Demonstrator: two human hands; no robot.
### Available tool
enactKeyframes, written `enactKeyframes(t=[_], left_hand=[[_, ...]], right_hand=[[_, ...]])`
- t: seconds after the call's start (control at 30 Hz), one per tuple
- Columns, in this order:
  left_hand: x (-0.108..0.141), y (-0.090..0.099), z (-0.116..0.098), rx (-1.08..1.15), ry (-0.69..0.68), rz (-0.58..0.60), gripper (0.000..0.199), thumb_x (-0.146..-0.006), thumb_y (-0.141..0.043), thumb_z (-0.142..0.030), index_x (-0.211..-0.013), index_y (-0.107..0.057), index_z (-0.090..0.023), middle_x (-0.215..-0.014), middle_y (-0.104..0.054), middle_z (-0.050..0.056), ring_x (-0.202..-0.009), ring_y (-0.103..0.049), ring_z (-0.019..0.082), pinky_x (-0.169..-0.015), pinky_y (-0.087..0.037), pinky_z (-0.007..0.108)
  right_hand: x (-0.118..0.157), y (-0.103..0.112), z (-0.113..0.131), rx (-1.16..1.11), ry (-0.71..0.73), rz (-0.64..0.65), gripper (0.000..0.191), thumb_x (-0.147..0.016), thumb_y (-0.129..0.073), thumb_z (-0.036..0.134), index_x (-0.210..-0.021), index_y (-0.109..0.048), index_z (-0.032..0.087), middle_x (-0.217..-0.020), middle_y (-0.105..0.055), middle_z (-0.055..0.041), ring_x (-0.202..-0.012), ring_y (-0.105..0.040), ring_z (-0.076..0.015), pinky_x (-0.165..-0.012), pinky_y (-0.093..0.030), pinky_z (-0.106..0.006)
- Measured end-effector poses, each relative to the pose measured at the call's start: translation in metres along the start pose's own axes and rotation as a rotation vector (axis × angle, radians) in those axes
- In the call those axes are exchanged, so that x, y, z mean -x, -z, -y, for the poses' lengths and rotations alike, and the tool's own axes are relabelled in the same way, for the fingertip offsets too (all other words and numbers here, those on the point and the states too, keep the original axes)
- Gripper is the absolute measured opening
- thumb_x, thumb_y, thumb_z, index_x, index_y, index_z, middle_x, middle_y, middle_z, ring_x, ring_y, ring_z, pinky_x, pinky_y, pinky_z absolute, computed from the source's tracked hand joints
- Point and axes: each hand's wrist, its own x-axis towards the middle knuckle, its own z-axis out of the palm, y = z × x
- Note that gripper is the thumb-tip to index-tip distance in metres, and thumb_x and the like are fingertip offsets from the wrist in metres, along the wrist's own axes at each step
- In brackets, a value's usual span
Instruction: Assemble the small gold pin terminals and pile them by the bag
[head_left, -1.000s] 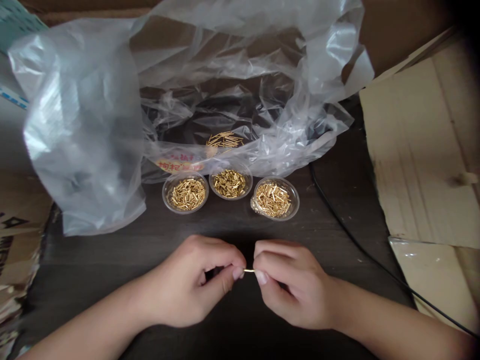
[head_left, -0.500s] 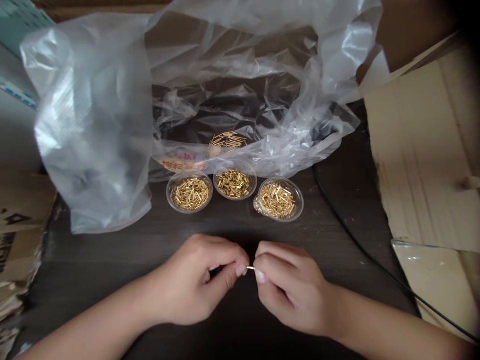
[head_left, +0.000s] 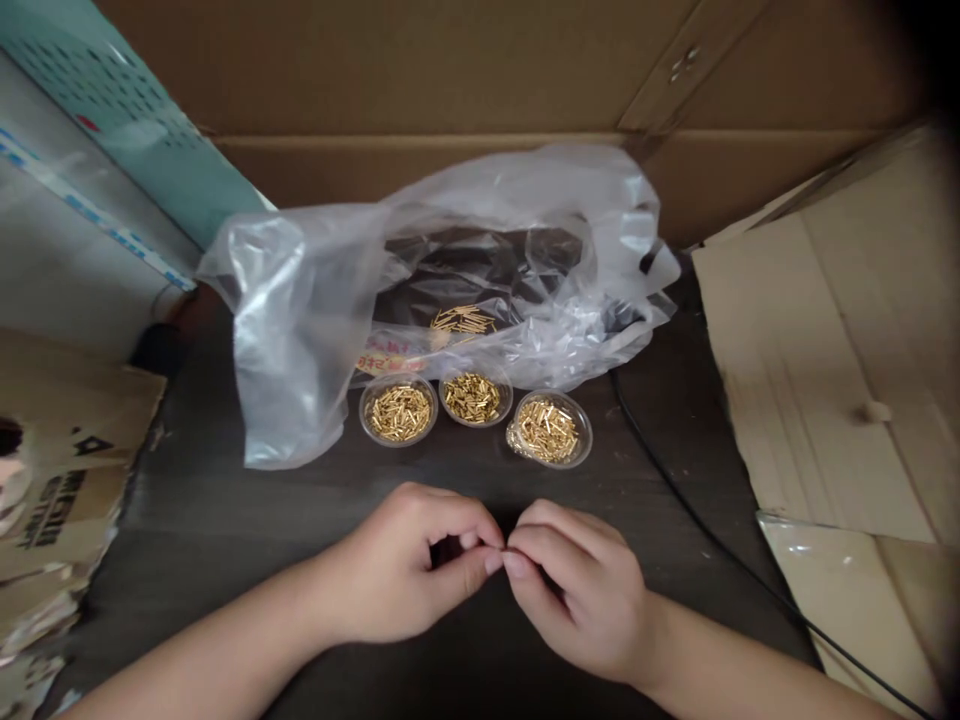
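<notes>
While the left hand [head_left: 397, 565] and right hand [head_left: 577, 590] pinched closed at bottom center, anything held was hidden; gold pins [head_left: 472, 397] in clear cups [head_left: 549, 465] above looked light, stiff, slippery, best pinched by the ends

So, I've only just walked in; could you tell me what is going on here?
A person has both bare hands together above a dark table, the left hand and right hand meeting at the fingertips; anything held between them is hidden. Just beyond stand three clear plastic cups of small gold-coloured pins, and a loose cluster lies among the folds of a crumpled clear plastic bag.
</notes>
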Motion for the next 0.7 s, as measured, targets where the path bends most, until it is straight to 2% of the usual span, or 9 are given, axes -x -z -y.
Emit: enactKeyframes(t=[0.2, 0.4, 0.7], left_hand=[[0.0030, -0.0007, 0.0026, 0.094, 0.023, -0.021, 0.014, -0.094, -0.061, -0.021, -0.084, -0.068, -0.013, -0.061, -0.051, -0.004, -0.056, -0.044, 0.010, -0.055, -0.037, 0.020], [0.0057, -0.0010, 0.0042, 0.217, 0.061, -0.005, 0.017, -0.095, -0.060, -0.025, -0.086, -0.066, -0.012, -0.063, -0.058, -0.002, -0.057, -0.054, 0.011, -0.057, -0.042, 0.021], [0.0048, 0.0003, 0.0014, 0.146, 0.020, -0.012, 0.017, -0.096, -0.059, -0.022, -0.085, -0.066, -0.012, -0.065, -0.059, -0.001, -0.058, -0.053, 0.010, -0.057, -0.042, 0.021]], right_hand=[[-0.0018, -0.0006, -0.0013, -0.037, 0.029, -0.037, 0.014, -0.095, -0.051, 0.008, -0.086, -0.059, 0.017, -0.072, -0.056, -0.0020, -0.062, -0.051, -0.0129, -0.057, -0.041, -0.026], [-0.0028, -0.0026, -0.0029, -0.082, 0.062, -0.037, 0.014, -0.097, -0.050, 0.009, -0.089, -0.059, 0.017, -0.075, -0.057, -0.0030, -0.064, -0.054, -0.0136, -0.058, -0.044, -0.026], [0.0010, 0.0040, -0.0093, -0.130, 0.016, 0.013, 0.017, -0.097, -0.046, 0.006, -0.104, -0.058, 0.016, -0.086, -0.059, -0.0054, -0.073, -0.058, -0.0152, -0.064, -0.049, -0.027]])
